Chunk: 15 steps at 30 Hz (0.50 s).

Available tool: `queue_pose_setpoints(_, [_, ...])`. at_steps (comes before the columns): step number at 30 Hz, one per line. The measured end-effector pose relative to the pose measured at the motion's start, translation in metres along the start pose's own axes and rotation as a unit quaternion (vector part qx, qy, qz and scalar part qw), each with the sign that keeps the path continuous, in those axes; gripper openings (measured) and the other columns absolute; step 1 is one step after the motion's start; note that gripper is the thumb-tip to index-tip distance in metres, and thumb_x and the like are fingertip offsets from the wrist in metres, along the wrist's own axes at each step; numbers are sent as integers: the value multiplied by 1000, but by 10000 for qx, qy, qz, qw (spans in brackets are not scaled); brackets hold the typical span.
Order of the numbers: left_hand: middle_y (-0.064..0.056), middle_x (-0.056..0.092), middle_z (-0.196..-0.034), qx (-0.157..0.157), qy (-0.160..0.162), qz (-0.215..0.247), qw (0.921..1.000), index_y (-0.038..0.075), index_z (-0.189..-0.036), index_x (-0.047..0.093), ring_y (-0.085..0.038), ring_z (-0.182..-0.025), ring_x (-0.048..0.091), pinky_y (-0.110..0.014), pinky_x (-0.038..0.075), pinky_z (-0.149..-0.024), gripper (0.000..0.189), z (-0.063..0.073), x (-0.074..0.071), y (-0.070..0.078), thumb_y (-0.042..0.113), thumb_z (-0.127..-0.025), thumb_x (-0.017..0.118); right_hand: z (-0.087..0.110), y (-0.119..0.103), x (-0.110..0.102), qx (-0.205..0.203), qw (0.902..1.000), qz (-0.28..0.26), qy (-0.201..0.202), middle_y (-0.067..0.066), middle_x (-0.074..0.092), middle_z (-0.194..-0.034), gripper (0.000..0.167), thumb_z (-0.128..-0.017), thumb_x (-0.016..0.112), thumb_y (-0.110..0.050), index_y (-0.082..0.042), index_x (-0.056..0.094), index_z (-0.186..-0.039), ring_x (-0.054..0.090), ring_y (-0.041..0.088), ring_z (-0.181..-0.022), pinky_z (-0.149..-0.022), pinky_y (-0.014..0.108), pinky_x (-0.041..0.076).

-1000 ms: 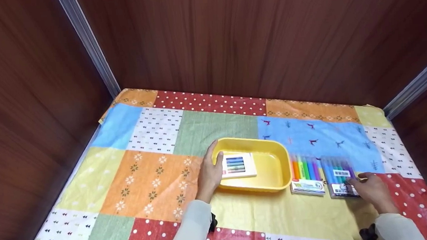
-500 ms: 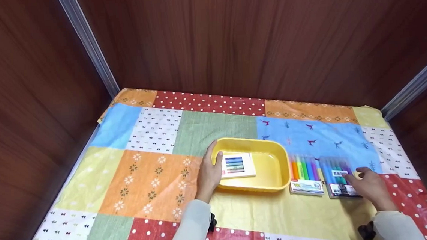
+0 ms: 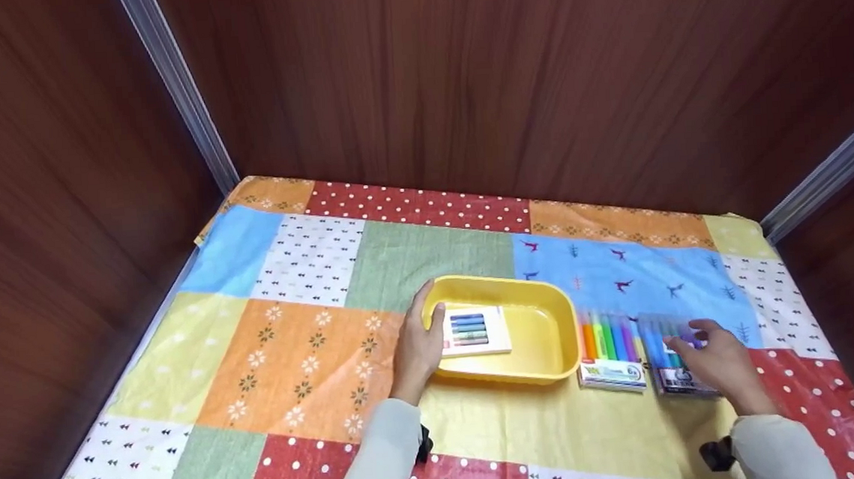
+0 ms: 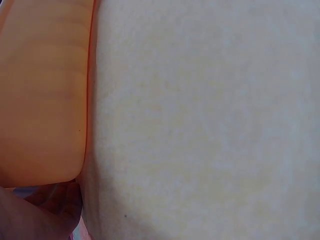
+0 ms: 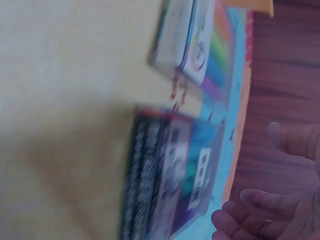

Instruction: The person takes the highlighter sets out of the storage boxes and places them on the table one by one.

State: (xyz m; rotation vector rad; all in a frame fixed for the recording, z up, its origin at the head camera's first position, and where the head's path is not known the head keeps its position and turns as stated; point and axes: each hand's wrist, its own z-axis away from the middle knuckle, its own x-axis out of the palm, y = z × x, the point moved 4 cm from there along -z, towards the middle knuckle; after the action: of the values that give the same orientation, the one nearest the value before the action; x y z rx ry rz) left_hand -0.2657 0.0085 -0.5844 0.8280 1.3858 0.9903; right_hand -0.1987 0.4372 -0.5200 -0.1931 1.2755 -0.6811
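A yellow plastic basket (image 3: 511,372) stands on the patchwork cloth. My left hand (image 3: 418,349) grips its left end, thumb over the rim; the left wrist view shows the fingers (image 4: 62,205) against the basket's wall (image 4: 45,100). Inside the basket lies a white box of crayons (image 3: 476,331) with a window. My right hand (image 3: 721,362) is over a clear case of markers (image 3: 664,351) and partly covers it in the head view. In the right wrist view the right hand (image 5: 280,200) has thumb and fingers spread, apart from the case of markers (image 5: 175,175).
A second clear pack of coloured markers (image 3: 610,351) lies between the basket and the case. The patchwork cloth (image 3: 301,368) covers the table. Brown wood-grain panels (image 3: 461,79) enclose the back and both sides.
My right hand has moved up and left, from the right edge of the marker case to over it. The left hand stays on the basket.
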Motion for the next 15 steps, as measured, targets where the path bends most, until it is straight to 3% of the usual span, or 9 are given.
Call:
queue_pose_setpoints(9, [4, 39, -162, 29, 41, 41, 10000, 47, -154, 33, -33, -145, 44, -57, 44, -110, 49, 2, -3, 0, 43, -106, 46, -7, -43, 16, -220, 9997, -69, -80, 37, 38, -149, 87, -99, 52, -57, 5, 27, -153, 44, 50, -130, -106, 64, 42])
queue_pose_setpoints(15, [2, 40, -162, 65, 39, -28, 10000, 48, -154, 32, -35, -141, 49, -54, 51, -99, 50, 1, -1, 2, 44, -106, 45, -10, -70, 25, -386, 9992, 94, -101, 33, 42, -149, 84, -97, 55, -57, 1, 31, -153, 47, 48, -129, -106, 63, 44])
